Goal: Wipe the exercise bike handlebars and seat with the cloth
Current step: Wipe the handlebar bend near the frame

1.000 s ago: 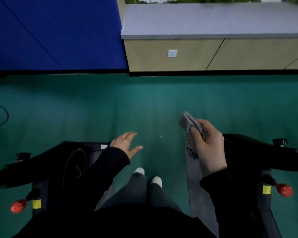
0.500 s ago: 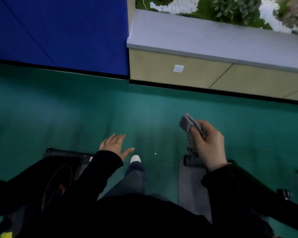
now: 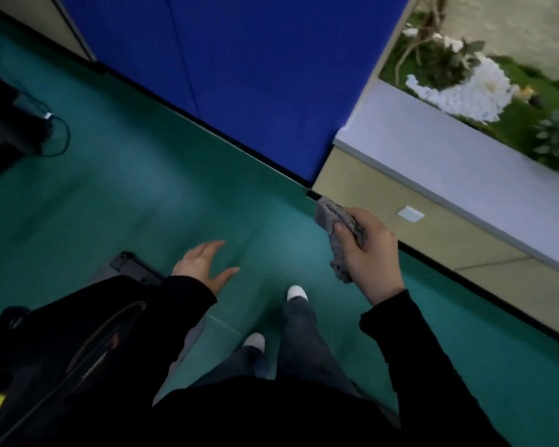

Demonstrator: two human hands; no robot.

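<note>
Gripped grey cloth [image 3: 338, 232] in clenched right hand [image 3: 370, 256], left hand [image 3: 204, 267] splayed empty; risked stubbing a white shoe [image 3: 254, 341] on the black exercise machine [image 3: 62, 337] close at left.

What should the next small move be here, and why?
Probably swing the right hand with the cloth left toward the black bike: the cloth is gripped but hangs over green floor, touching nothing, and the left hand is open.

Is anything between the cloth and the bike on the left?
No object blocks the way. The right hand grips the cloth; bare green floor separates it from the black bike. Only the person's own left hand and sleeve overlap its near side. Handlebars and seat aren't discernible.
</note>
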